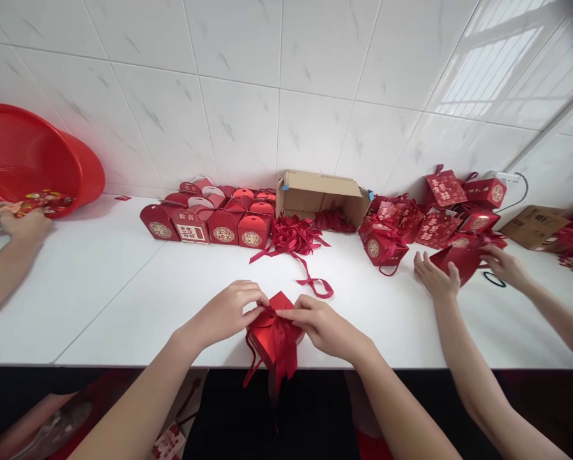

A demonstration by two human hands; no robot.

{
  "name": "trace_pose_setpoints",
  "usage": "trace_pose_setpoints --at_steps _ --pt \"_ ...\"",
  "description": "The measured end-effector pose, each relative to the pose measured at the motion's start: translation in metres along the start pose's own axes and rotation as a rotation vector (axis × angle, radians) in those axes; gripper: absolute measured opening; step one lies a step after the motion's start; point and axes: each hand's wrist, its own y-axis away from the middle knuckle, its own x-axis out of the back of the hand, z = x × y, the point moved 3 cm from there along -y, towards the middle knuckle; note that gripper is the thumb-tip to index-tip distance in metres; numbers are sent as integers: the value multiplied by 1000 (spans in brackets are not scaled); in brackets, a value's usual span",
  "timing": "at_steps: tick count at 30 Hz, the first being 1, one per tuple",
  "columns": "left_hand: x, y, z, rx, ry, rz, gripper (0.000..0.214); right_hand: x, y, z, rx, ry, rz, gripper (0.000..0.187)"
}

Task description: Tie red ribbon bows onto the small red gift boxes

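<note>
In front of me at the table's near edge stands a red gift box (263,335) with a wide red ribbon (285,350) on its top, its tails hanging down the near side. My left hand (236,310) pinches the ribbon at the top left of the box. From the other side, my right hand (322,322) has its fingers closed at the knot, the index finger pointing across it. A thin red cord (248,367) dangles at the box's left. The fingertips partly cover the knot. Beyond lies a loose pile of red ribbons (296,236).
Packed gift boxes (223,227) line the wall beside an open cardboard carton (324,185). Tied boxes (386,246) stand right of it. At right, a co-worker's hands (437,278) hold a red box; at left, another person's hands reach at a tipped red bucket (82,169).
</note>
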Motion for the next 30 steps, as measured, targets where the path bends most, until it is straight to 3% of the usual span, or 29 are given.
trace_pose_setpoints --at_steps 5,10,15,18,23,27,30 --pt "0 2 -4 67 120 -5 14 -8 3 2 25 -34 -32 51" --pt "-8 3 -6 98 204 -143 8 -9 1 3 38 -65 -51 53" --pt "-16 5 -15 109 259 -219 16 -11 0 5 33 39 -109 58" --pt "-20 5 -20 76 336 -186 20 -13 0 5 44 75 -131 56" --pt "-21 0 -24 71 294 -9 20 -14 2 8 34 86 -154 55" --pt "-26 0 -13 71 397 56 18 -9 2 7 56 11 -64 49" --pt "-33 1 -7 184 506 94 21 -4 2 8 -8 -95 89 30"
